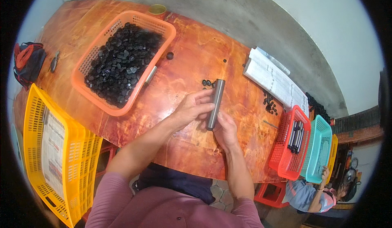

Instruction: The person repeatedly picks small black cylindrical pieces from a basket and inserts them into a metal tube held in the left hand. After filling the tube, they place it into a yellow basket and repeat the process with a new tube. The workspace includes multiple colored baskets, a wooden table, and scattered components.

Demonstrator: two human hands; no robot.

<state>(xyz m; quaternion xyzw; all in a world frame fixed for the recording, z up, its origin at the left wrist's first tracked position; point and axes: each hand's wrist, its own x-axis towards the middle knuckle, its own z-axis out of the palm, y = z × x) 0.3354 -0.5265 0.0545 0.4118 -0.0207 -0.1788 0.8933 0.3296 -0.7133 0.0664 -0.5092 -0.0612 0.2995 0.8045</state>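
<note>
A dark grey, smooth tube [218, 97] is held up at a slight tilt over the middle of the table. The thumb and fingers of my left hand [191, 110] close on it from the left, around its middle. Lower down, my right hand [226, 133] grips the tube's near end from the right; some of its fingers are hidden behind. Just beyond the left fingers lie several small black round caps [206, 82]. To the left, an orange basket [122, 111] holds a large heap of black caps [122, 60].
A glossy orange-brown table [192, 154] spreads below. Yellow crates [73, 154] stand at left. On the right are papers [271, 77], loose caps [269, 105], a red basket [281, 146] with dark tubes [296, 136], and a green basket [316, 154]. Another person [310, 195] sits beyond.
</note>
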